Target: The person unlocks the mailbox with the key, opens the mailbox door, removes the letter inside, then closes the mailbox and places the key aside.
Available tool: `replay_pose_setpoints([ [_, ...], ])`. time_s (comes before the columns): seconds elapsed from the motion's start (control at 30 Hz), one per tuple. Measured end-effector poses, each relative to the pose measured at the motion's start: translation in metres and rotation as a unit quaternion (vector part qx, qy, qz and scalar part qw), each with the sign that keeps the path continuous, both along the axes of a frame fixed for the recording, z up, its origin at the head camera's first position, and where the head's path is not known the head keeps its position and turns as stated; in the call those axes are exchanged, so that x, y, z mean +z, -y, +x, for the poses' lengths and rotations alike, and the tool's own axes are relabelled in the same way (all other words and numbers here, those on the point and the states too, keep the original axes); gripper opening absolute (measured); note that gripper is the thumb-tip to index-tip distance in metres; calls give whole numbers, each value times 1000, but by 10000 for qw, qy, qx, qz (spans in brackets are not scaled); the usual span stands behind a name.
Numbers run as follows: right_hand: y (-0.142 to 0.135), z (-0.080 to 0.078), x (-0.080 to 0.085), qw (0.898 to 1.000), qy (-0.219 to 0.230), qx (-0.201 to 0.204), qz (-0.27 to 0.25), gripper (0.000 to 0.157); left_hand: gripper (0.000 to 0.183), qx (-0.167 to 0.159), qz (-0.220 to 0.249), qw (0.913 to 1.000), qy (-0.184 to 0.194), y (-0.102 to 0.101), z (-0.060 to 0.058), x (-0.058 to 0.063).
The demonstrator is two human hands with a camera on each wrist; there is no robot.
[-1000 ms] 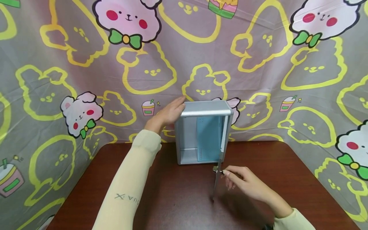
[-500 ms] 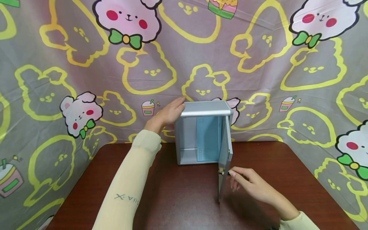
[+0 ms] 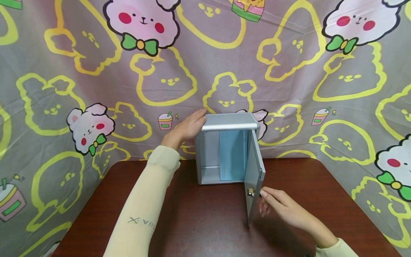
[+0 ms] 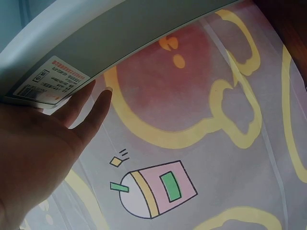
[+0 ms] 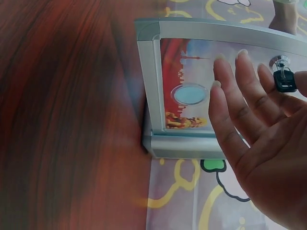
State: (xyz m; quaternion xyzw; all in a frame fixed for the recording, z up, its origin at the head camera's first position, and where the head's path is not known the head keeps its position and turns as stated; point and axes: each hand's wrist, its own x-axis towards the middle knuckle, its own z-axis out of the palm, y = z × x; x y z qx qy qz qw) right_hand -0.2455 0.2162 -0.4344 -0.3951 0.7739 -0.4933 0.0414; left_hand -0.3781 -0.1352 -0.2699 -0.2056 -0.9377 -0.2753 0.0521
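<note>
A silver metal box (image 3: 229, 122) stands on the table with its hinged door (image 3: 255, 171) swung outward at the right. My left hand (image 3: 189, 125) rests on the box's upper left corner, fingers straight. In the left wrist view, those fingers lie along the box's side by a printed label (image 4: 50, 79). My right hand (image 3: 285, 208) pinches a black-headed key (image 5: 285, 82) between thumb and index finger. The key sits in the round lock (image 5: 279, 61) on the door's printed front; the other fingers are spread over that front. A light blue sheet (image 3: 232, 153) stands upright inside the box.
The dark reddish wooden table (image 3: 199, 221) spreads around the box. Behind and at both sides hangs a grey cloth (image 3: 282, 103) with yellow cartoon outlines, close at the back of the box. The door's lower free edge reaches out over the tabletop.
The door has swung further outward to the right, showing more of its inner face and the latch. My right hand has moved right with it, holding the key. The left hand has stayed put.
</note>
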Motion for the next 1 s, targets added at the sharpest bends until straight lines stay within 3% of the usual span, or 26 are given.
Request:
replay_pose_setpoints([
  [1.0, -20, 1, -4, 9991, 189, 167, -354, 38, 61, -29, 39, 10000, -62, 0, -1, -1],
])
